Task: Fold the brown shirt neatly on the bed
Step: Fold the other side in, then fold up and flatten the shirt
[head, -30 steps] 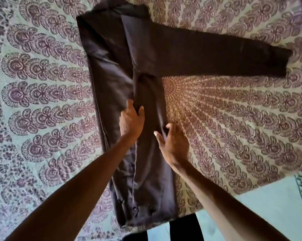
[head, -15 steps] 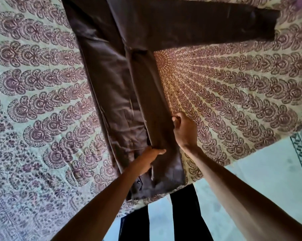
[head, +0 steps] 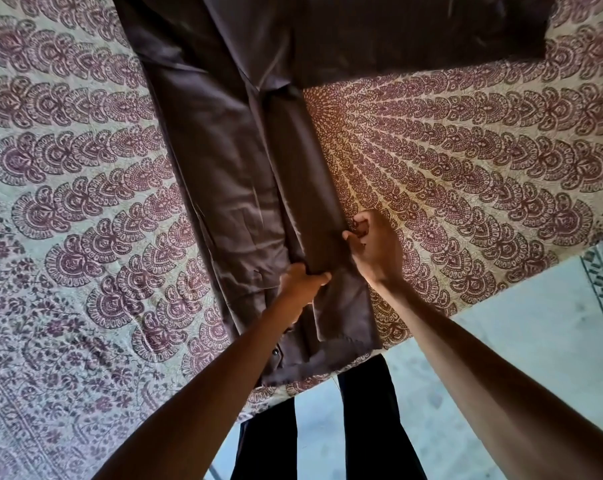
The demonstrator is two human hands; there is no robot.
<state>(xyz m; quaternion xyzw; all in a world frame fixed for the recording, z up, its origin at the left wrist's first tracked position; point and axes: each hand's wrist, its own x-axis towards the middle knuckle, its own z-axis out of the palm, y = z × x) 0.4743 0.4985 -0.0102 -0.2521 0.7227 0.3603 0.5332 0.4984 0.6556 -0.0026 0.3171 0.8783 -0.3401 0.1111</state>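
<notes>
Both hands are gripping a folded strip of the brown shirt (head: 224,174) on the bed (head: 466,168).
The shirt is lying lengthwise on the patterned bed cover, running from the top centre of the frame to the near edge at lower centre, and one sleeve (head: 414,32) is stretching toward the upper right. The left hand (head: 302,284) is curling around the lower part of the strip at centre. The right hand (head: 376,247), just to its right, is pinching the strip's outer edge. Dark trouser legs (head: 366,410) are standing on the pale floor (head: 535,341).
</notes>
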